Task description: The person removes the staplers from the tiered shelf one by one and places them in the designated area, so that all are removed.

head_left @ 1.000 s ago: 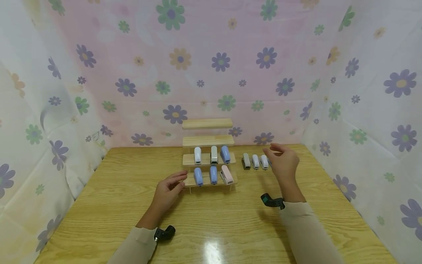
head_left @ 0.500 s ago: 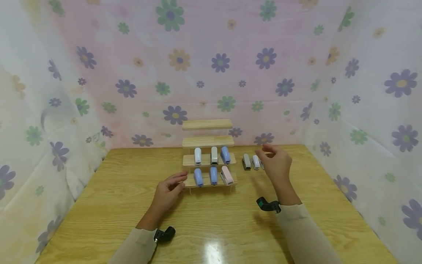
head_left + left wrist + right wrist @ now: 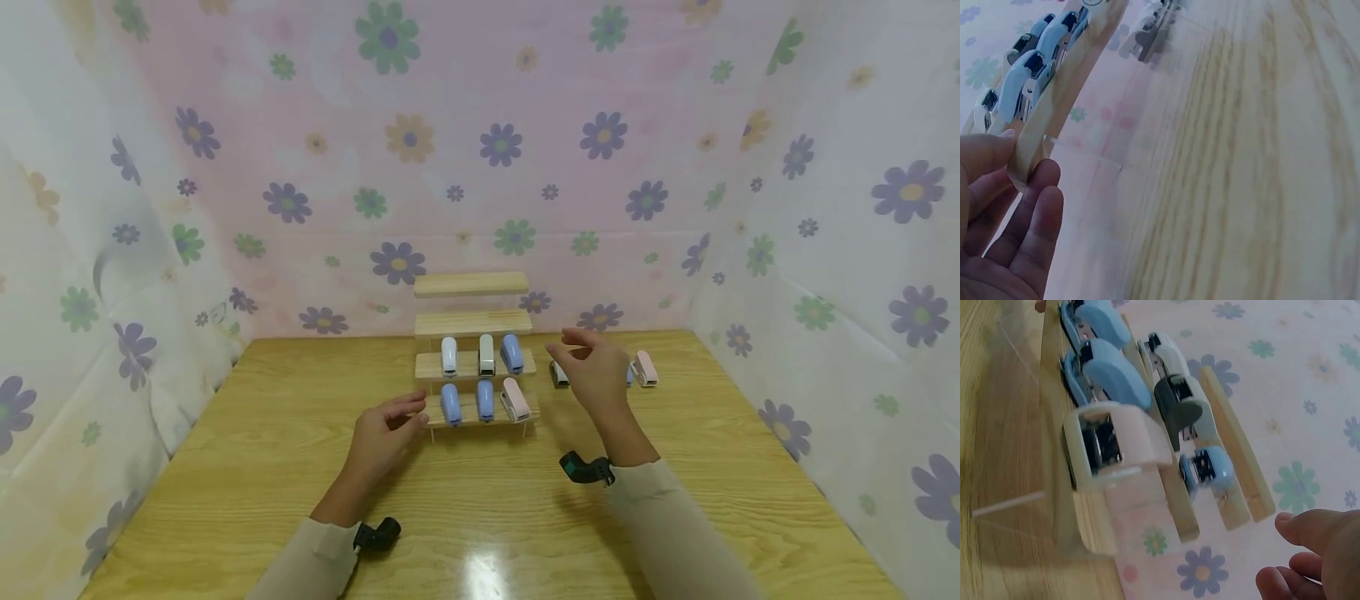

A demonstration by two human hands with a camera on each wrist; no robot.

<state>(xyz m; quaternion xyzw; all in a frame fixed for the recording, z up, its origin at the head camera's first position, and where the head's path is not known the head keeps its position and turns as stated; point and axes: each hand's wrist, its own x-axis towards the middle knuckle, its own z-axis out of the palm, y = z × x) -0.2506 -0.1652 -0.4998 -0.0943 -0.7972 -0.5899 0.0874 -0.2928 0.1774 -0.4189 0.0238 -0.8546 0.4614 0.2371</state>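
Note:
My left hand (image 3: 384, 435) grips the left end of the lowest tier of a wooden tiered display stand (image 3: 471, 285). The left wrist view shows its thumb on top and fingers curled beneath. On that tier sit two blue mini staplers (image 3: 450, 404) and a pink stapler (image 3: 514, 399). One tier higher are a white stapler (image 3: 448, 356), a grey one (image 3: 486, 354) and a blue one (image 3: 512, 353). My right hand (image 3: 596, 371), its fingers loosely bent and holding nothing, hovers over the table row, near a grey stapler (image 3: 560, 375) it partly covers.
Right of my right hand, a pink stapler (image 3: 646, 368) and the edge of a blue one (image 3: 629, 377) show on the wooden table (image 3: 480, 492); the row's middle is hidden. The stand's upper two tiers are bare. Flowered cloth (image 3: 330, 108) encloses the back and sides.
My right hand has moved left along the table row toward the stand. It uncovers the pink stapler at the row's right end and hides the white ones. My left hand stays put.

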